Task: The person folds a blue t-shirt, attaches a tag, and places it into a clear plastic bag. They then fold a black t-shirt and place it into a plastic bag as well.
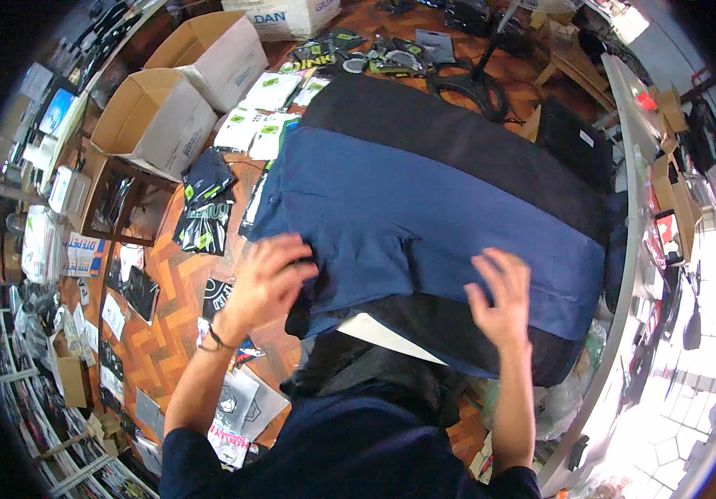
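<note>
Curling beside the navy garment (441, 200), the left hand (270, 281) is blurred; grip cannot be told. Garment lies at two o'clock from it, long axis ten to four. The right hand (501, 301), fingers spread, released, is nearer the four o'clock end.

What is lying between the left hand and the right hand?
In the head view, a wrinkled stretch of the navy garment lies between the left hand and the right hand.
</note>
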A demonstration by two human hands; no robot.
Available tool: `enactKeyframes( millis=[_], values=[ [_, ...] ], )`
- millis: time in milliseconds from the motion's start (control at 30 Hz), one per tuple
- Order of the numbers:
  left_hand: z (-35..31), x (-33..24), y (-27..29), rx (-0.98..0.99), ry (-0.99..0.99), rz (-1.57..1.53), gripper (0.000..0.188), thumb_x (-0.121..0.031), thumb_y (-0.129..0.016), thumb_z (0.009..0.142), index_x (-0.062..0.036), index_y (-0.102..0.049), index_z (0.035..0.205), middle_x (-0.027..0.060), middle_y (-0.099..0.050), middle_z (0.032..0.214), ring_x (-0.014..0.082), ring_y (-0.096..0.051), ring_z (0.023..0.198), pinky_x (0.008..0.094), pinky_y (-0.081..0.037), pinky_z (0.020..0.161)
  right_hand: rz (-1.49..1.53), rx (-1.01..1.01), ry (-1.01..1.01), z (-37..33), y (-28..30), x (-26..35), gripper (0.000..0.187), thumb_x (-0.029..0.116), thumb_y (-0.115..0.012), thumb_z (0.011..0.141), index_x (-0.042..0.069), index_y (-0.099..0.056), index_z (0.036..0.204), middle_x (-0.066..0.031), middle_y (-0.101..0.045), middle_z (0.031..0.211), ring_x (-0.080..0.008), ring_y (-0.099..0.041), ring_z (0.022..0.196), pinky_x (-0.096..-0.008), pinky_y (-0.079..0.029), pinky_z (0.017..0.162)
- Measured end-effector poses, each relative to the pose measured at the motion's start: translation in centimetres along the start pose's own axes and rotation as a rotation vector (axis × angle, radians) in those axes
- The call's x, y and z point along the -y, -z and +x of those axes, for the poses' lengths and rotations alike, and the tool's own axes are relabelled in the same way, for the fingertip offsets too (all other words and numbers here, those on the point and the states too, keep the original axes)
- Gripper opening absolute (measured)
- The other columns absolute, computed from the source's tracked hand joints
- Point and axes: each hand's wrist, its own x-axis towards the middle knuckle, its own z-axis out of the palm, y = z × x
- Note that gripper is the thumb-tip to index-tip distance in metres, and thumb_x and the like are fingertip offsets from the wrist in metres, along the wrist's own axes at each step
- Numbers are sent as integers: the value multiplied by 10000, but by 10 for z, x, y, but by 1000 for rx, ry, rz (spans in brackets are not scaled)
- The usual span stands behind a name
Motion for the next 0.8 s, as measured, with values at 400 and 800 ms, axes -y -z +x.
enactKeyframes(
  millis=[400, 800],
  values=[
    [-21, -28, -2, -94, 169, -317, 188, -130, -839, 791, -74, -815, 970, 132, -685, 1311, 356, -604, 1258, 501, -476, 1066, 446, 68, 141, 63, -55, 74, 518, -72, -654, 605, 105, -793, 1071, -112, -678, 1267, -347, -634, 1183, -443, -545, 1004],
    [121, 76, -15, -274, 977, -1417, 292, -181, -651, 1057, -85, -655, 1332, -25, -637, 1234, 86, -531, 1106, 295, -446, 975, 986, -18, -737, 155, -96, 55, 539, 149, -768, 973, 17, -525, 1436, -144, -744, 1061, -166, -695, 940, -305, -541, 839]
  ],
)
